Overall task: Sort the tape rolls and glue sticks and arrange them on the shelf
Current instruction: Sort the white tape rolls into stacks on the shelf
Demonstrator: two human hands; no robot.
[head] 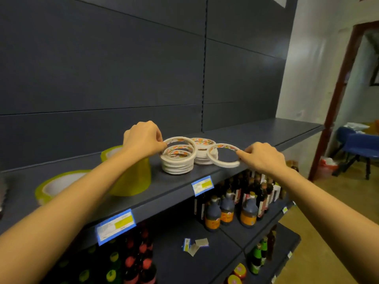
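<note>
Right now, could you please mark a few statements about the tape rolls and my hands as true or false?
1. The left hand pinches a tilted white tape roll on the front stack. True.
2. The right hand holds nothing. False: it pinches a thin white tape roll.
3. The yellow tape rolls stand right of the white stacks. False: they stand left of them.
4. Dark bottles stand below the tapes. True.

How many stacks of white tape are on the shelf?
2: front stack, its top roll pinched by the left hand; rear stack behind it. The right hand holds a loose roll.
</note>
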